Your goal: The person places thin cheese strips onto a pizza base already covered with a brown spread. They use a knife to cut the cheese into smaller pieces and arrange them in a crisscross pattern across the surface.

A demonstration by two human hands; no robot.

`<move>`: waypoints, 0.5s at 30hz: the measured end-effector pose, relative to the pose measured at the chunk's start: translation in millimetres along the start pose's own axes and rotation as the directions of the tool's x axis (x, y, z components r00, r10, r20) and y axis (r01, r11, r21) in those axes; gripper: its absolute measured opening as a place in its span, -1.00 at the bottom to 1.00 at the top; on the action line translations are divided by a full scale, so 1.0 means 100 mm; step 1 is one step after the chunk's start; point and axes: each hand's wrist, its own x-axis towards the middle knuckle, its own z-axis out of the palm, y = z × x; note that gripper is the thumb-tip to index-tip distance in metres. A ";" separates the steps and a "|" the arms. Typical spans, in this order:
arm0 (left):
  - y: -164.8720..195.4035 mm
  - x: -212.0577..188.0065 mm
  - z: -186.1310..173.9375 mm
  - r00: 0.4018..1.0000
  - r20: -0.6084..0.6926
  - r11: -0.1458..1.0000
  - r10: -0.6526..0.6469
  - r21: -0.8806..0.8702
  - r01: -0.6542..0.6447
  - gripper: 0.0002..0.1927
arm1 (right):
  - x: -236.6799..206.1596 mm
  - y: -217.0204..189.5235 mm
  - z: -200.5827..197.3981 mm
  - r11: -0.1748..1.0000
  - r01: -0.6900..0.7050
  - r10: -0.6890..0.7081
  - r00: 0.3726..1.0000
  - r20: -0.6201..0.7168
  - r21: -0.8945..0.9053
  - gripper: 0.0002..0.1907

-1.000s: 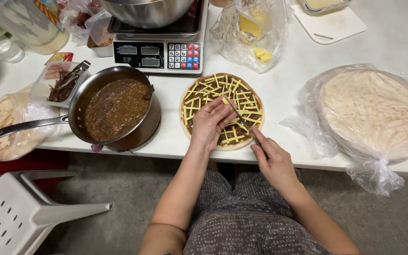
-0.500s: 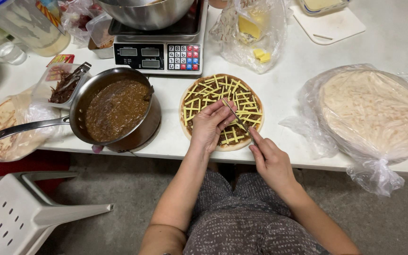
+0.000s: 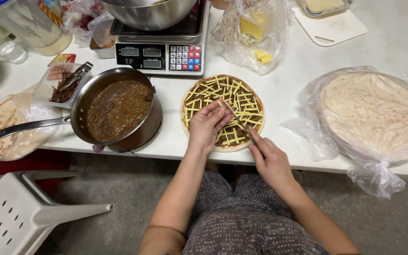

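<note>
A round flatbread [image 3: 242, 89] spread with brown sauce and criss-crossed with yellow cheese strips lies at the near edge of the white table [image 3: 284, 94]. My left hand [image 3: 207, 125] rests on its near left part, fingers pinching a cheese strip. My right hand [image 3: 270, 158] is at the flatbread's near right edge, gripping a thin knife [image 3: 234, 118] whose blade points up and left over the topping toward my left fingers.
A steel pan of brown sauce [image 3: 116, 111] sits left of the flatbread. Behind stand a digital scale [image 3: 159, 54] with a metal bowl and a bag of cheese [image 3: 251, 33]. Bagged plain flatbreads [image 3: 374, 113] lie right. A white plastic chair [image 3: 29, 212] stands lower left.
Both hands have shifted slightly over the flatbread; my left fingers have slid a little left while the knife stays across the topping.
</note>
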 end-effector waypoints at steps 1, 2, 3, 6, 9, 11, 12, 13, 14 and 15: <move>0.01 0.01 -0.02 1.000 -0.003 1.000 -0.005 -0.006 0.005 -0.67 | -0.02 0.04 0.00 0.981 0.088 -0.082 0.996 -0.037 0.173 -0.56; 0.03 0.01 -0.04 0.999 0.013 0.999 -0.042 -0.011 0.042 -0.67 | -0.03 0.07 0.00 0.904 -0.213 0.180 0.976 0.120 0.370 -0.52; 0.04 0.00 -0.08 0.996 0.030 0.997 -0.080 -0.015 0.081 -0.66 | -0.05 0.10 0.01 0.710 -0.499 0.383 0.866 0.323 0.497 -0.47; 0.05 -0.02 -0.17 0.985 0.093 0.987 -0.147 -0.054 0.153 -0.65 | -0.11 0.17 -0.01 0.309 -0.765 0.469 0.639 0.610 0.565 -0.43; 0.05 -0.01 -0.22 0.978 0.118 0.982 -0.170 -0.059 0.178 -0.66 | -0.14 0.22 -0.04 0.130 -0.791 0.434 0.587 0.683 0.597 -0.44; 0.07 0.01 -0.21 0.977 0.122 0.982 -0.177 -0.045 0.184 -0.68 | -0.15 0.25 -0.07 0.064 -0.799 0.436 0.561 0.704 0.598 -0.45; 0.09 0.01 -0.19 0.976 0.124 0.982 -0.178 -0.037 0.184 -0.69 | -0.15 0.27 -0.09 0.058 -0.805 0.448 0.549 0.705 0.590 -0.45; 0.10 0.01 -0.17 0.976 0.125 0.982 -0.179 -0.030 0.184 -0.71 | -0.16 0.29 -0.11 0.053 -0.811 0.459 0.537 0.707 0.582 -0.45; 0.12 0.02 -0.14 0.973 0.129 0.981 -0.190 -0.011 0.193 -0.70 | -0.17 0.32 -0.12 0.066 -0.805 0.455 0.550 0.700 0.590 -0.45; 0.14 0.04 -0.10 0.971 0.133 0.979 -0.201 0.008 0.202 -0.70 | -0.17 0.36 -0.14 0.079 -0.798 0.452 0.563 0.692 0.597 -0.45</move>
